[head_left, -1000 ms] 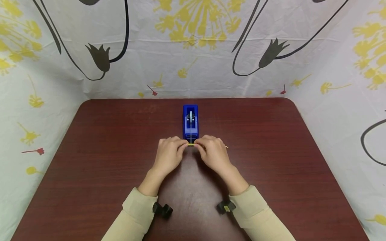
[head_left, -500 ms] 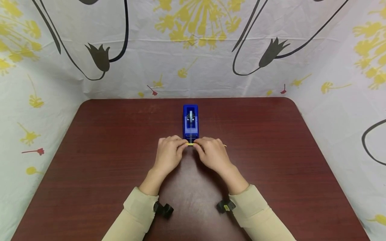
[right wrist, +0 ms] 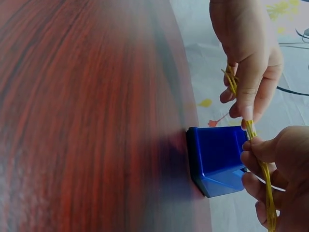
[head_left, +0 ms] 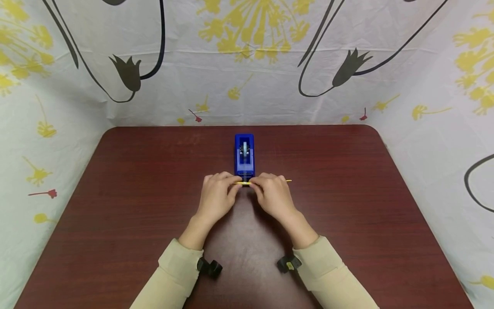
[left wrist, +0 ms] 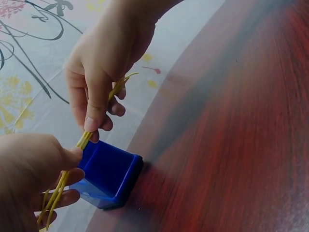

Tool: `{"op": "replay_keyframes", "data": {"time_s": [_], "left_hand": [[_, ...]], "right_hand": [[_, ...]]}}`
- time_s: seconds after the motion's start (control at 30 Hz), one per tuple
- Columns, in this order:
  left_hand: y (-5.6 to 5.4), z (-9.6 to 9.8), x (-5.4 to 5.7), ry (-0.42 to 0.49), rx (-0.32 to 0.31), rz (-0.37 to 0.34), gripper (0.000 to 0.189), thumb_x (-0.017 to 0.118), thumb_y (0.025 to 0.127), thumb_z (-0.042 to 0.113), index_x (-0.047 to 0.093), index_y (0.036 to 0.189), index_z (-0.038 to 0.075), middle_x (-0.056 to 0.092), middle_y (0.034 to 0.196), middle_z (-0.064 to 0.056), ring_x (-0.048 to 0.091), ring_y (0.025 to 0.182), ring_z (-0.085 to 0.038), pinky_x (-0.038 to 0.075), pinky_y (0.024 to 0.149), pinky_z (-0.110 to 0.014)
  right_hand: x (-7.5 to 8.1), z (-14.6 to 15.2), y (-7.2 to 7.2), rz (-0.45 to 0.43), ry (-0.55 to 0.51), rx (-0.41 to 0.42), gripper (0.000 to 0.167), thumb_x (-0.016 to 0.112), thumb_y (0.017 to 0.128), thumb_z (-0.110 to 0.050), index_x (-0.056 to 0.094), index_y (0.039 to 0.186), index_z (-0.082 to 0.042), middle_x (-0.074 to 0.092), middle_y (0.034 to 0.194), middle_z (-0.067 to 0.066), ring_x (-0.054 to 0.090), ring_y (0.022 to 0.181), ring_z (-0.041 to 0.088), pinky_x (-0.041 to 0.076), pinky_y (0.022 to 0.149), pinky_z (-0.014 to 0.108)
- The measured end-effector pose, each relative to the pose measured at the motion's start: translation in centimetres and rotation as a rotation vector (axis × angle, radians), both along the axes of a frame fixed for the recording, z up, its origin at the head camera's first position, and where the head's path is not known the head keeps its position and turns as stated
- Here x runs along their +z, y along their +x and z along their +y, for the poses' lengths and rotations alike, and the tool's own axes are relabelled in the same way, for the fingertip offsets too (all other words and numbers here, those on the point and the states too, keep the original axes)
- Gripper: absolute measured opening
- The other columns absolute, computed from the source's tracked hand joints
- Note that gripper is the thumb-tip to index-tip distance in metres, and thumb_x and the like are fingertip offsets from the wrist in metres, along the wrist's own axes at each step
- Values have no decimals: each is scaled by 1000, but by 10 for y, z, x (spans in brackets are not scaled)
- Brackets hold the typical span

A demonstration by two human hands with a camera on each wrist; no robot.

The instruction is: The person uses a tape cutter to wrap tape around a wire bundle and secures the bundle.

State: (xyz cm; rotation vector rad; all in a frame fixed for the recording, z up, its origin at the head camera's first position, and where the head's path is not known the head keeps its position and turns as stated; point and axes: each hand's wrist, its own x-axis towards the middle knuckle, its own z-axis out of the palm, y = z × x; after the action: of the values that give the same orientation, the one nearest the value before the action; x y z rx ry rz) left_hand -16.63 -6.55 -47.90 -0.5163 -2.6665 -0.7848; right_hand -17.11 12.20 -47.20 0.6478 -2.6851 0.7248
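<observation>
A bundle of thin yellow wires (head_left: 245, 183) runs crosswise between my two hands. My left hand (head_left: 218, 195) pinches it between thumb and fingertips. My right hand (head_left: 273, 195) pinches it a short way to the right, leaving a small gap between the fingertips. Loose strand ends (left wrist: 48, 212) trail past the left fingers in the left wrist view, and more yellow strands (right wrist: 231, 79) come out behind that hand in the right wrist view. Just beyond the fingertips stands a blue tape dispenser (head_left: 244, 167) with a roll of clear tape (head_left: 245, 150), its front end partly hidden by the bundle.
The dark red-brown wooden table (head_left: 154, 171) reaches out on both sides of the hands. Behind it hangs a white cloth (head_left: 173, 103) printed with flowers. A black wrist camera (head_left: 210, 268) is strapped at the left cuff, another camera (head_left: 288, 264) at the right.
The bundle has shifted slightly in the fingers; its end beyond my right hand now sits a little higher, and more yellow shows at my left fingertips. The tape dispenser has stayed put.
</observation>
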Motion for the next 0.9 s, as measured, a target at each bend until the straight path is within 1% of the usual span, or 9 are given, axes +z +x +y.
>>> {"op": "replay_keyframes", "data": {"time_s": [0.1,0.2,0.33,0.53,0.77,0.9], "left_hand": [[0,0,1,-35,0,-12,20,71,96,22,78,112,11,73,99,-4,66,89,-24,44,88,-47],[0,0,0,-44,-1,1,19,68,99,22,78,109,11,73,97,-3,65,90,-24,44,87,-47],[1,0,0,-8,-5,31,15,69,98,20,80,104,12,72,93,-1,64,89,-24,44,85,-48],[-1,1,0,59,3,52,13,74,94,18,81,102,10,72,90,-1,64,84,-23,44,85,-47],[-2,1,-2,106,9,79,12,76,91,14,82,100,9,73,88,0,64,82,-22,44,84,-46],[-3,1,-3,123,10,93,12,77,91,14,82,100,9,73,88,0,64,80,-21,44,84,-46]], "right_hand": [[-1,1,-1,17,-7,6,8,75,92,-12,81,97,-9,74,86,1,69,80,21,46,69,43],[-1,1,-1,40,-9,13,8,75,92,-11,81,97,-9,74,86,1,68,80,21,46,69,43],[-1,2,-1,69,-16,16,9,76,90,-10,81,98,-9,74,87,2,68,79,22,47,69,43],[-1,2,-1,102,-35,16,11,77,89,-9,81,100,-9,74,87,1,67,79,21,48,70,43],[-1,2,-2,108,-39,12,11,76,90,-11,81,100,-10,74,89,2,68,81,21,48,74,44],[0,1,-2,120,-53,8,11,76,90,-9,81,100,-10,74,89,2,68,80,22,47,73,45]]}}
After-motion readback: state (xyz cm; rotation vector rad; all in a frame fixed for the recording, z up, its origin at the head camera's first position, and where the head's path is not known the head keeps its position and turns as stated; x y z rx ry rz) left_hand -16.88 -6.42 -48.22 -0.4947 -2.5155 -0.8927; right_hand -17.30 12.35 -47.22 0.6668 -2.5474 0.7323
